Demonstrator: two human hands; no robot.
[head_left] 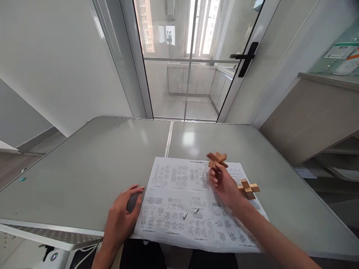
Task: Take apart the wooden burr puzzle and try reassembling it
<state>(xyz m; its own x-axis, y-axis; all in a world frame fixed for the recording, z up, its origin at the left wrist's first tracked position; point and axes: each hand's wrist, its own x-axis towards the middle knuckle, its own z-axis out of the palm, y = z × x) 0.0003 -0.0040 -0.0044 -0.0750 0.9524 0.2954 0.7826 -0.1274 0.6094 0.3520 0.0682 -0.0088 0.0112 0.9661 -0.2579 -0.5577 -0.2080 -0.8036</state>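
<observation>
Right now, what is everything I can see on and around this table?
table: one, grey, fills the foreground.
instruction sheet: one, white with printed diagrams, at the table's near edge.
held wooden puzzle: one, light brown, above the sheet in right-hand fingertips.
second wooden puzzle: one, light brown, lying on the sheet's right side.
glass door: one, black handle, behind the table.
left hand: one, resting on the table at the sheet's left edge.
right hand: one, raised over the sheet, pinching the held puzzle.
</observation>
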